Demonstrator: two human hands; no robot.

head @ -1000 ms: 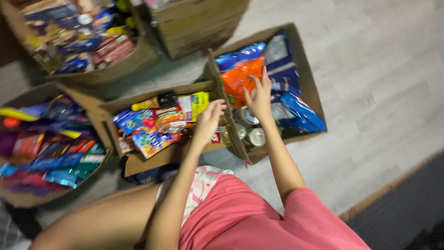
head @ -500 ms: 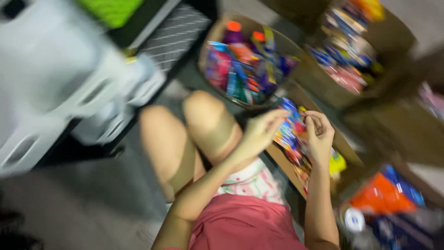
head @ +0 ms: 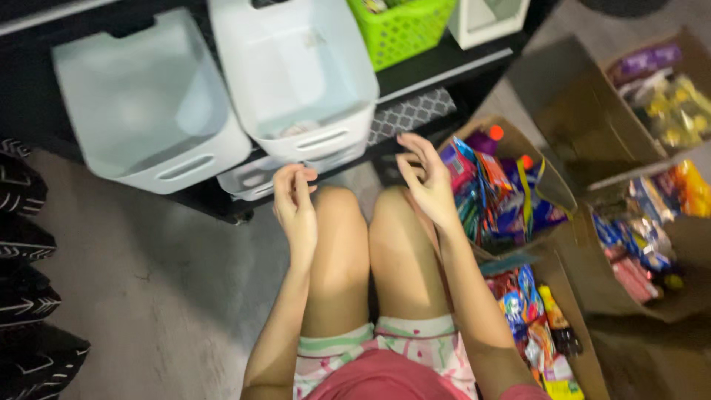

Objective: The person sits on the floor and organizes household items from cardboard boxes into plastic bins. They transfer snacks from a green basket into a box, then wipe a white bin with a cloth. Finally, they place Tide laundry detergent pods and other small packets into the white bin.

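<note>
Your left hand (head: 295,204) and right hand (head: 426,181) hover empty, fingers loosely apart, before the white bin (head: 296,81) on the shelf (head: 444,63). That bin overhangs the edge; a careless knock could probably tip it.

Smooth matt plastic bins (head: 296,89), glossy snack wrappers (head: 496,192), brown cardboard boxes (head: 563,111).
</note>
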